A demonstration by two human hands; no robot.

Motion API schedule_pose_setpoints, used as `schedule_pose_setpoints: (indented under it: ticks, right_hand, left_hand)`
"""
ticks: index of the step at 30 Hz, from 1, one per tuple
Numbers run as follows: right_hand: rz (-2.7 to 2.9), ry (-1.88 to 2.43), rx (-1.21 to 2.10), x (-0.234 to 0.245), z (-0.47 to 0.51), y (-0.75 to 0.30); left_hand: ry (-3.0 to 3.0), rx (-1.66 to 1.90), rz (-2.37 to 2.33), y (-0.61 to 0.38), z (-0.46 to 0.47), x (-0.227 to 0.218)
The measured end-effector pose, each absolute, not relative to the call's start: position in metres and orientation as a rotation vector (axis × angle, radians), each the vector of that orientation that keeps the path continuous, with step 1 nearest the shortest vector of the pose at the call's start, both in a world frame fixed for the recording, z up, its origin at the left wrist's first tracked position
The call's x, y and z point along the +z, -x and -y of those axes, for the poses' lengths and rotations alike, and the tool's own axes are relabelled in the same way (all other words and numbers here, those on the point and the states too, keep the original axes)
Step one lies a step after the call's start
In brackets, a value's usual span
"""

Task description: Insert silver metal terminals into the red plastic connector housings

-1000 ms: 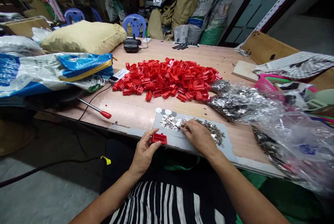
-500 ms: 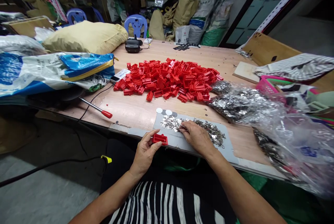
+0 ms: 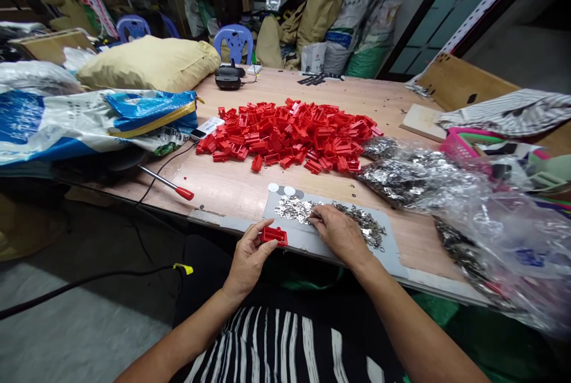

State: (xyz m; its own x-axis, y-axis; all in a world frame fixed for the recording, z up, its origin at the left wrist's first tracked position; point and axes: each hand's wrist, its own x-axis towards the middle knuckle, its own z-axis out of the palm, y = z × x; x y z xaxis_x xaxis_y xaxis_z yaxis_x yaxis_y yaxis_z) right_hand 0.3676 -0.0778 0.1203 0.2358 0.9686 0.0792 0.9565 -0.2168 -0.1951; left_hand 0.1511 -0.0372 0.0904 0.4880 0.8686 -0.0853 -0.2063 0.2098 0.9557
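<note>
My left hand grips a small red plastic housing between thumb and fingers, its open side facing up near the table's front edge. Small bits of metal seem to sit inside it. My right hand rests over the grey mat, fingertips pinched together among small metal pieces; whatever they hold is too small to make out. Left of those fingers lie flat, shiny metal pieces. Darker metal parts are heaped to the right, partly behind the hand.
A big pile of red housings covers the middle of the table. Clear plastic bags of metal parts lie at the right. A lever with a red grip sticks out at the left, beside a blue and white sack.
My right fingertips have shifted very slightly over the metal pieces. My left hand keeps the red housing in nearly the same place.
</note>
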Motion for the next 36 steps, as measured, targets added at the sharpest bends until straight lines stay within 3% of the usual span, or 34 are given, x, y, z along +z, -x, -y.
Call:
schedule_pose_setpoints:
  ticks: [16, 27, 36]
  right_hand:
    - [1.883, 2.261, 0.137, 0.120, 0.082, -0.362]
    - [1.607, 1.720, 0.625, 0.139, 0.097, -0.341]
    - [1.686, 1.559, 0.561, 0.136, 0.102, -0.326]
  left_hand:
    - [-1.072, 0.855, -0.761, -0.153, 0.036, 0.091]
    - [-0.908, 0.879, -0.620, -0.158, 0.039, 0.094]
    - [-0.851, 0.829, -0.589, -0.159, 0.042, 0.102]
